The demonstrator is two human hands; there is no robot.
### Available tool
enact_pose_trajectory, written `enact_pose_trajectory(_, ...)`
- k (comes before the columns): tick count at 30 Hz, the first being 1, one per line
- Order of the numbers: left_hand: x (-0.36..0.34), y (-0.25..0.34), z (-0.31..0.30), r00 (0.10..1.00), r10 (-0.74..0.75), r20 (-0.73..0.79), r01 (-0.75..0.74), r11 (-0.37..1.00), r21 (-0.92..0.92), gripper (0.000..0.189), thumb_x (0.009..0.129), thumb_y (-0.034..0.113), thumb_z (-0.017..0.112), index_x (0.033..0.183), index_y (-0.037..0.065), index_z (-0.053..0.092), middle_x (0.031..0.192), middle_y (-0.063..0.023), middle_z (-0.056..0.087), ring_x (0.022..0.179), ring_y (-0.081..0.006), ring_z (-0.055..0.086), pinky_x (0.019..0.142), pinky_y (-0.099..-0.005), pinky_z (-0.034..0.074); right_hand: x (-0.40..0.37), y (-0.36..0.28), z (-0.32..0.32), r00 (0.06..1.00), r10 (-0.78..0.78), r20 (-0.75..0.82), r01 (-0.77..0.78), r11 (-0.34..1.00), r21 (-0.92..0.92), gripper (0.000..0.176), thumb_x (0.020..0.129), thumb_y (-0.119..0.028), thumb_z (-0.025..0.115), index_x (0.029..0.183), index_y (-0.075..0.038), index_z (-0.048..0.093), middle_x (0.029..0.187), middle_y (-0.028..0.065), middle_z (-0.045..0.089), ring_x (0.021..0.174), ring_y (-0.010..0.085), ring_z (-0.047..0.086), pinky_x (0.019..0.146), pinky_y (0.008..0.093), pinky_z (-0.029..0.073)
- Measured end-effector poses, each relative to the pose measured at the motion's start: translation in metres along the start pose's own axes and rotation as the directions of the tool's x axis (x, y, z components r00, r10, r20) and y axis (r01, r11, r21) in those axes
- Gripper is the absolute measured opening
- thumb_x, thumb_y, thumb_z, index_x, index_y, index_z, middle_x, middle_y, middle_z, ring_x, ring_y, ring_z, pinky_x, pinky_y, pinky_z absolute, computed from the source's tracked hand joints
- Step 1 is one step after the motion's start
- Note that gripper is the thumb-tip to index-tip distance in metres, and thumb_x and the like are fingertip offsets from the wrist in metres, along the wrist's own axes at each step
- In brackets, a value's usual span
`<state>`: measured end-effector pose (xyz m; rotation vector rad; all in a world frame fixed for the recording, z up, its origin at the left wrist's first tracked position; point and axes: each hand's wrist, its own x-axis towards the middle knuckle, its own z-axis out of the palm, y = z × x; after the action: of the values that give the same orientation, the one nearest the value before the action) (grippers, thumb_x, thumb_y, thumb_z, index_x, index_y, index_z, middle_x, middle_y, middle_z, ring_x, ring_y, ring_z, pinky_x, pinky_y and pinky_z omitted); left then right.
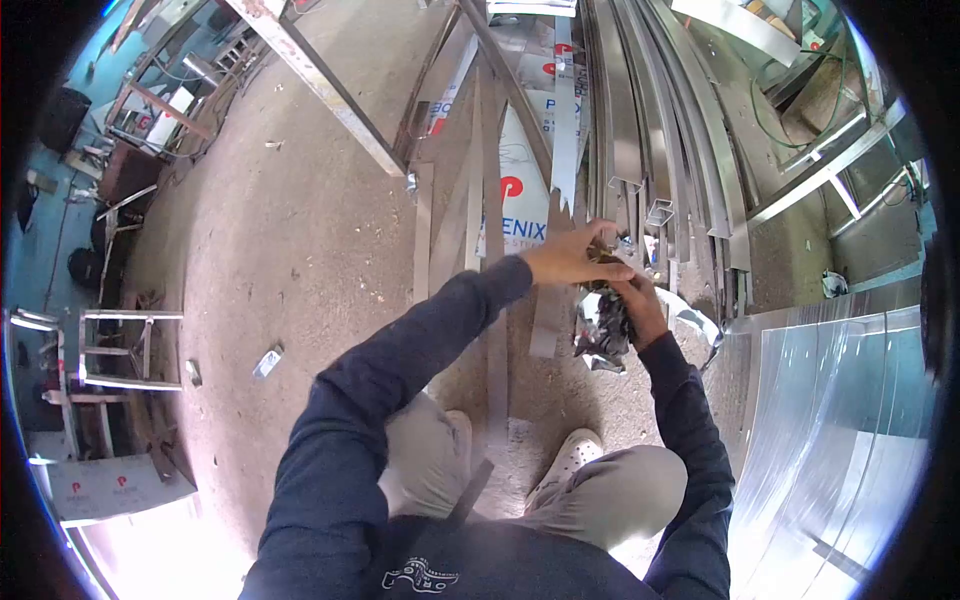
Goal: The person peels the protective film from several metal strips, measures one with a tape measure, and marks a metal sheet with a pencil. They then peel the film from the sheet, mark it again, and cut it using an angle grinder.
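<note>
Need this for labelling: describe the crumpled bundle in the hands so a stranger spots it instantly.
Find the long steel channels lying on the concrete floor; at their near ends the left hand and right hand meet. Just under them hangs the crumpled bundle of shiny film, wrinkled and balled up, unlike the straight, flat strips and sheets around it.

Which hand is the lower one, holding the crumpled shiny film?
The right hand: lower, nearer the body, gripping the crumpled film beside it. The left hand lies across above, at the bundle's top.
</note>
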<state>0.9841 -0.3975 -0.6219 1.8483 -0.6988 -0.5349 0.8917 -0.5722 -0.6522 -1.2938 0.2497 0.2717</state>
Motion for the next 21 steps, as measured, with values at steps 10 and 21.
enact_pose_trajectory(10, -0.024, -0.01, -0.011, 0.811, -0.441, 0.385, 0.286, 0.872, 0.397, 0.086, 0.066, 0.071, 0.071, 0.105, -0.004, 0.063, 0.082, -0.0159, 0.066, 0.08, -0.027, 0.065, 0.069, -0.0343, 0.051, 0.007, 0.043, -0.013, 0.977, 0.195, 0.09, -0.197, 0.98, 0.007, 0.044, 0.094, -0.038, 0.061, 0.115, 0.001, 0.06, 0.099, 0.0049, 0.064, 0.078, 0.0096, 0.06, 0.072, 0.0251, 0.049)
enact_pose_trajectory(21, -0.046, -0.057, -0.051, 0.694, -0.597, 0.401, 0.569, 0.797, 0.201, 0.079, 0.076, 0.071, 0.056, 0.122, 0.007, 0.061, 0.111, -0.0184, 0.063, 0.103, -0.0309, 0.06, 0.083, -0.0333, 0.05, 0.006, 0.061, -0.064, 0.991, 0.125, -0.044, -0.123, 0.991, 0.041, 0.028, 0.089, -0.033, 0.064, 0.095, -0.006, 0.064, 0.076, 0.0005, 0.06, 0.063, 0.0095, 0.056, 0.056, 0.0247, 0.045)
